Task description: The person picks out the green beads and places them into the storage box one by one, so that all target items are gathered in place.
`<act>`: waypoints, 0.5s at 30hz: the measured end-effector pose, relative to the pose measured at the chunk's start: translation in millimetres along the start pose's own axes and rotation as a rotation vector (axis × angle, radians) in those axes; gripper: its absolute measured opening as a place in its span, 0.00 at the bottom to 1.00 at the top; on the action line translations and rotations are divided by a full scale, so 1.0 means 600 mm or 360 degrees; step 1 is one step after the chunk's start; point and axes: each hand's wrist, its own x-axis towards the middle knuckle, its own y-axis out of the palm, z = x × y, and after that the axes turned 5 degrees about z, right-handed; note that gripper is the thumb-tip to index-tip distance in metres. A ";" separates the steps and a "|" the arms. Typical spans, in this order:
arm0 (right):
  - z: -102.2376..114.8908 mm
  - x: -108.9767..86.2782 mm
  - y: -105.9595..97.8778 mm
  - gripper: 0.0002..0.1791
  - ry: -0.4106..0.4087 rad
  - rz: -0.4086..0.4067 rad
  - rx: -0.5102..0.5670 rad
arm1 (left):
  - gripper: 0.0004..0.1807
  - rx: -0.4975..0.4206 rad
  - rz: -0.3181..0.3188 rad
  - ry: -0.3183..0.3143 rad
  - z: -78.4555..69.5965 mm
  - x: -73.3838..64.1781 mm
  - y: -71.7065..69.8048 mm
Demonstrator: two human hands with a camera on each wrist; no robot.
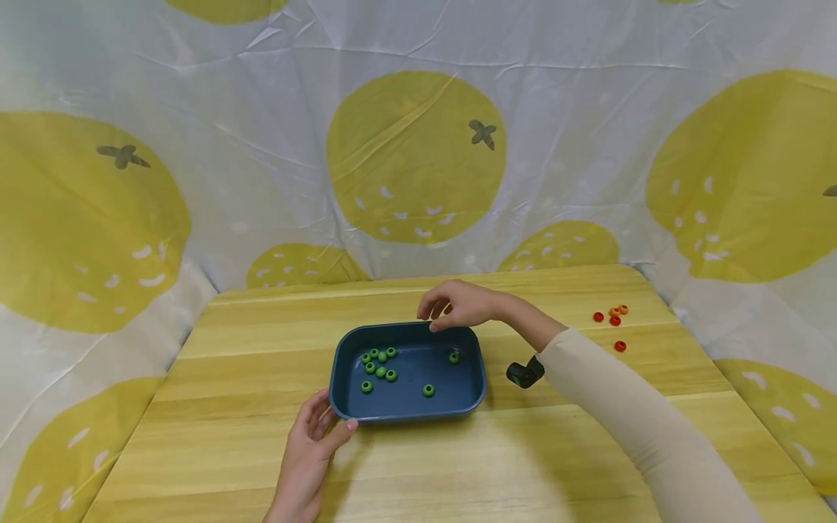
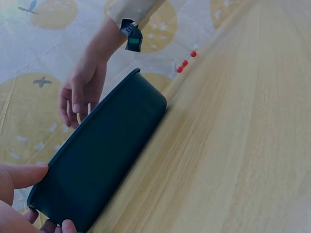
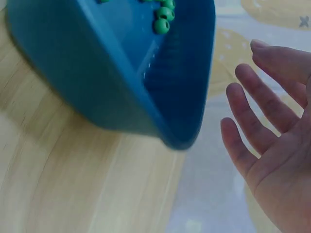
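A dark blue plastic bin [image 1: 418, 417] with rounded corners sits on the wooden table. Several green beads [image 1: 381, 372] lie inside it, mostly toward the left, with two farther right. My left hand [image 1: 307, 447] holds the bin's near left corner, its thumb at the rim and its fingers around the side; the left wrist view shows fingertips [image 2: 68, 226] low on the bin. Over the far right rim hovers my right hand [image 1: 467, 303], palm down and fingers loosely bent. In the right wrist view its fingers [image 3: 252, 114] are spread beside the bin, holding nothing.
Red beads [image 1: 620, 346] and orange beads [image 1: 623, 309] lie loose at the table's right side. A black device [image 1: 525, 373] is worn at the right wrist. Behind the wooden table [image 1: 229, 450] hangs a white cloth [image 1: 261, 145] with yellow fruit prints.
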 end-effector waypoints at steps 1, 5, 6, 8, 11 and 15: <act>-0.002 -0.004 -0.002 0.15 0.0005 -0.0012 0.0004 | 0.43 -0.0003 -0.0003 -0.0005 -0.001 0.000 -0.001; -0.010 -0.021 -0.008 0.16 0.0026 -0.0053 0.0026 | 0.42 -0.0013 -0.0013 -0.0017 -0.002 -0.001 -0.003; -0.011 -0.026 -0.010 0.16 0.0026 -0.0061 0.0031 | 0.43 -0.0018 -0.0012 -0.0015 -0.002 -0.001 -0.004; -0.014 -0.038 -0.012 0.16 0.0041 -0.0072 0.0037 | 0.43 -0.0030 -0.0007 -0.0012 0.000 -0.002 -0.005; -0.017 -0.056 -0.015 0.15 0.0066 -0.0100 0.0038 | 0.44 -0.0038 0.0009 -0.0014 0.001 -0.003 -0.007; -0.020 -0.085 -0.022 0.15 0.0101 -0.0167 0.0042 | 0.47 -0.0018 0.0057 -0.0008 -0.010 -0.002 -0.018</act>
